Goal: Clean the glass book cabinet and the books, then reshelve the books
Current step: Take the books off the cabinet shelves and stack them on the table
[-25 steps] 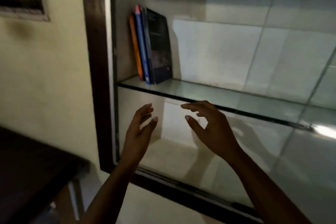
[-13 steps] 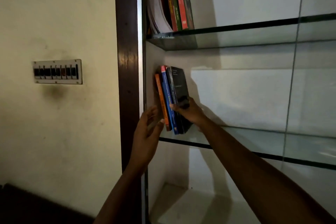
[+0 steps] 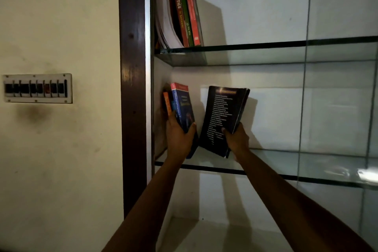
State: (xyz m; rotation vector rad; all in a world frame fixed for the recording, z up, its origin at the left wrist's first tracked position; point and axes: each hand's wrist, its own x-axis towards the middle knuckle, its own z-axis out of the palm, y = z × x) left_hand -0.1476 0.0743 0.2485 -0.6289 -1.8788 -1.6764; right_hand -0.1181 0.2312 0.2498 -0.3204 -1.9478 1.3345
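My right hand [image 3: 236, 140] grips the lower edge of a black book [image 3: 223, 116], tilted to the right and lifted slightly off the middle glass shelf [image 3: 286, 172] of the cabinet. At the shelf's left end stand a blue book [image 3: 183, 104] and an orange book [image 3: 167, 104], and my left hand [image 3: 180, 139] grips them, thumb across the blue cover. Several books [image 3: 182, 6], one marked Business Statistics, lean on the upper glass shelf [image 3: 266, 47].
The cabinet's dark wooden frame post [image 3: 133, 88] runs down the left side. A switch board [image 3: 37, 88] is fixed to the cream wall on the left. The lower compartment floor [image 3: 214, 235] is pale and bare. A glass pane edge [image 3: 304, 88] runs vertically at the right.
My right hand has pulled the black book away from the other two and tilted it right. My left hand moved from beside the frame onto the blue and orange books.
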